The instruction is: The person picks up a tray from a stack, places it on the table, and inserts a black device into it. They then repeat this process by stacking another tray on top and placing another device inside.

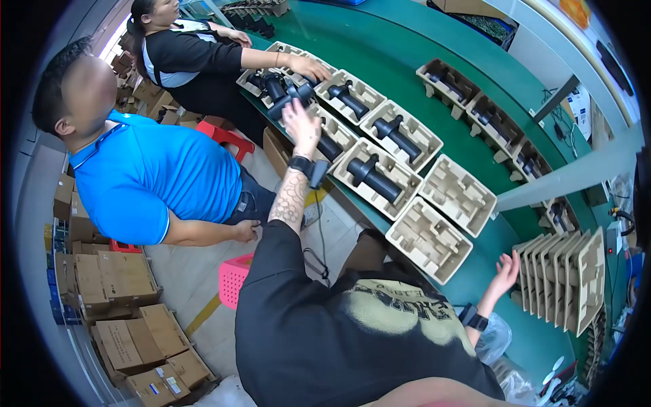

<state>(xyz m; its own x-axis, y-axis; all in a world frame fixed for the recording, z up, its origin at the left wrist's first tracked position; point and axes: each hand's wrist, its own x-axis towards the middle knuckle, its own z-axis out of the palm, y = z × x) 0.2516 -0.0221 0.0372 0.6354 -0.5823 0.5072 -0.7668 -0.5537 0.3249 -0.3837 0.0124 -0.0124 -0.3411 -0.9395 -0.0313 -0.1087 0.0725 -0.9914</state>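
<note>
At the left of the frame, stacked brown cardboard boxes point(129, 325) and a pink plastic basket point(232, 279) crowd the floor beside a person in a blue shirt point(152, 180). Just left of centre, the wearer's left hand point(302, 122) reaches up the frame, fingers closed around a black cylindrical handheld device point(288, 98) held over the row of moulded brown pulp trays point(376, 178) on the green conveyor worktop point(434, 41). A co-worker's hand point(308, 68) rests on the trays at upper centre. By the look of it the packing is partway through: the upper trays each carry a black device, while two trays at centre right point(441, 217) lie empty. At lower right the right hand point(505, 271) hangs open, fingers spread, holding nothing, just beside a stack of upright spare pulp trays point(563, 278). Trays sit edge to edge near the worktop's near rim; open belt remains beyond them.
</note>
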